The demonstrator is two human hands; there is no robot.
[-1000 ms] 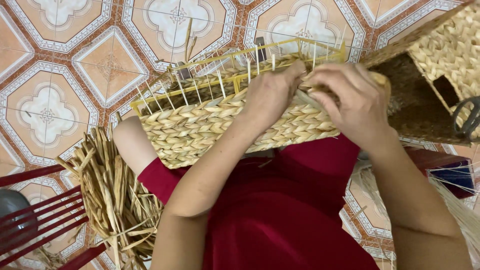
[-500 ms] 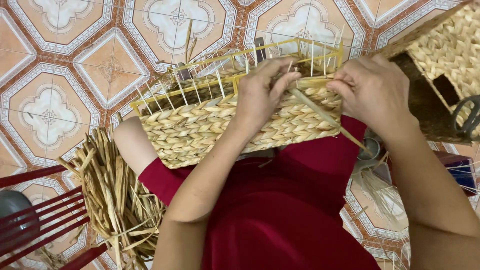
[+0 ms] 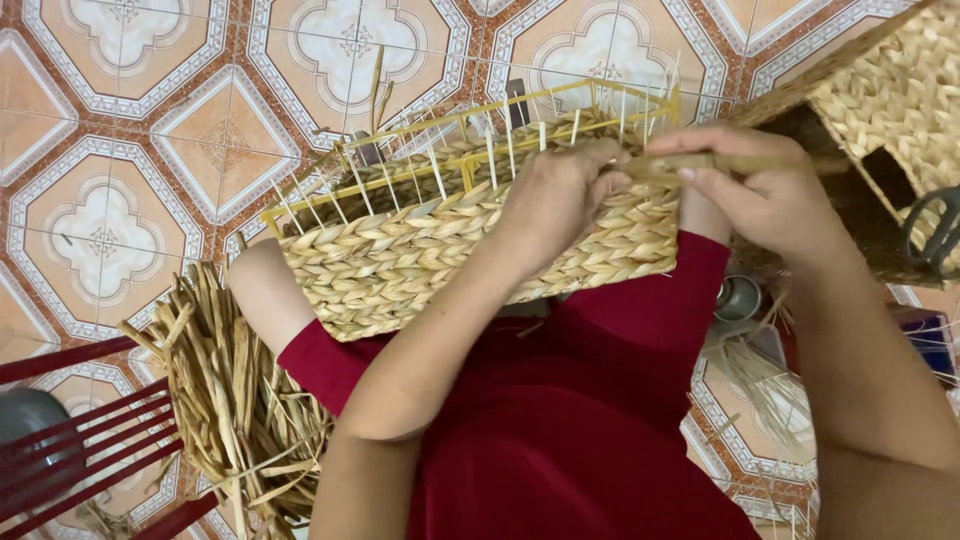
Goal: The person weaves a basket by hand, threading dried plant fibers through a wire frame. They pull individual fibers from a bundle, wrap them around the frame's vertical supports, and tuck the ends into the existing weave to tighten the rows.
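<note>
A half-woven straw basket [image 3: 400, 265] on a yellow wire frame [image 3: 440, 125] rests on my lap, with white upright ribs standing above the woven part. My left hand [image 3: 555, 195] presses on the basket's upper woven edge among the ribs. My right hand [image 3: 760, 190] pinches a long straw strand [image 3: 700, 162] that runs level from my left fingers out to the right.
A pile of loose dried straw [image 3: 225, 400] lies on the patterned tile floor at my left. A red slatted stool [image 3: 90, 440] stands at the lower left. A finished woven basket [image 3: 900, 110] is at the upper right, with a small tin [image 3: 738, 297] below it.
My right hand pulled the straw strand out to the right, then brought it level along the top edge. My left hand stayed on the basket's edge.
</note>
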